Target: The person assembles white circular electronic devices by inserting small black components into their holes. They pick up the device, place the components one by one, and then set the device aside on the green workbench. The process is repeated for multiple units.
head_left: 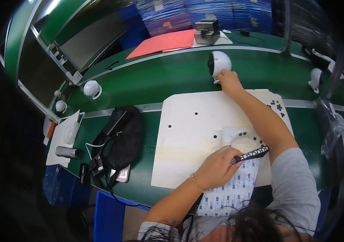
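My left hand (220, 166) is closed around a slim tool with a black-and-white patterned handle (255, 153); its working end is hidden by my fingers. Below that hand lies a white backing sheet with blue print (230, 192). Stretched out to the far side, my right hand (229, 80) has its fingers closed at the lower part of a round white camera-like device (222, 61), whose black face points left. Between my arms is a large white board (184, 149) with small black round pads (215, 136) scattered on it. More black pads (278, 107) cluster at its right edge.
Similar white devices stand at the left (92, 89) and far right (315, 79). A black bag (124, 143) lies left of the board, near a pink-backed phone (122, 174). A red sheet (164, 43) and a metal box (207, 32) are at the back.
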`<state>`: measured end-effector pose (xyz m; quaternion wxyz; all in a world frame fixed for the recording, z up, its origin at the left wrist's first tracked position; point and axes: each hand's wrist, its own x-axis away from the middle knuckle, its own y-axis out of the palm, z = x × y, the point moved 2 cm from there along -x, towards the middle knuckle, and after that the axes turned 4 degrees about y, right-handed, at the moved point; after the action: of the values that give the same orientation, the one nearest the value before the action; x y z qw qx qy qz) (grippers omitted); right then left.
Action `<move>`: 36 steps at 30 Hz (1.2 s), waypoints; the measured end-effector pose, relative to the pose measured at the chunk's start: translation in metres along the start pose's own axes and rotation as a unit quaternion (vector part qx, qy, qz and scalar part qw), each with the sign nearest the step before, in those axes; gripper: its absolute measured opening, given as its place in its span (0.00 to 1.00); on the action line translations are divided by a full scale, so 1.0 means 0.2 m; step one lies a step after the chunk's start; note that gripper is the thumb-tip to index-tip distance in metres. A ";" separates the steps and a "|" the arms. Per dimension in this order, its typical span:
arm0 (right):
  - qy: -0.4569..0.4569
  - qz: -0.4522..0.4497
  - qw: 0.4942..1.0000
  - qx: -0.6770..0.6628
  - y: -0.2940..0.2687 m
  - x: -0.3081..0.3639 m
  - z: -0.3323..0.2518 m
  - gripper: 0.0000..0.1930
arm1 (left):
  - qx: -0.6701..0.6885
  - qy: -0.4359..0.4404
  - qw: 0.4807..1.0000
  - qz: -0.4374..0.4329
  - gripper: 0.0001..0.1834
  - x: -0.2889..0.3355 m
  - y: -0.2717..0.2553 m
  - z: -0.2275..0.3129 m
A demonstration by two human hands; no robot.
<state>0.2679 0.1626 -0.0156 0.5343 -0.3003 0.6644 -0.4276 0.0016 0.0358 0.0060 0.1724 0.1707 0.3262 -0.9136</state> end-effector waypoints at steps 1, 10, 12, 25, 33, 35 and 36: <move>-0.008 -0.029 0.999 0.022 -0.02 0.01 0.03 0.14 | -0.003 0.023 1.000 -0.006 0.13 0.00 0.00 0.01; 0.214 -0.058 0.781 -0.585 -0.84 0.58 -0.03 0.17 | -0.012 0.186 0.982 0.039 0.21 0.05 0.06 0.17; 0.192 -0.095 0.747 -0.629 -0.83 0.72 -0.04 0.17 | -0.022 0.190 0.981 0.035 0.22 0.05 0.08 0.18; -0.084 0.000 0.916 -0.392 -1.06 1.01 -0.14 0.14 | -0.033 0.106 0.992 0.054 0.16 0.02 0.09 0.18; -0.228 0.006 0.895 -0.382 -1.03 1.08 -0.32 0.11 | -0.050 0.126 0.988 0.068 0.13 0.02 0.09 0.19; -0.208 -0.007 0.899 -0.387 -1.04 1.08 -0.33 0.10 | -0.054 0.120 0.989 0.061 0.13 0.02 0.09 0.19; -0.197 -0.014 0.900 -0.388 -1.04 1.08 -0.33 0.10 | -0.055 0.122 0.989 0.062 0.14 0.02 0.09 0.18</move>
<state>0.1385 -0.1006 0.0759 0.4892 -0.5712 0.6548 -0.0752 -0.0020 -0.0017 0.0217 0.1965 0.2914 0.3832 -0.8542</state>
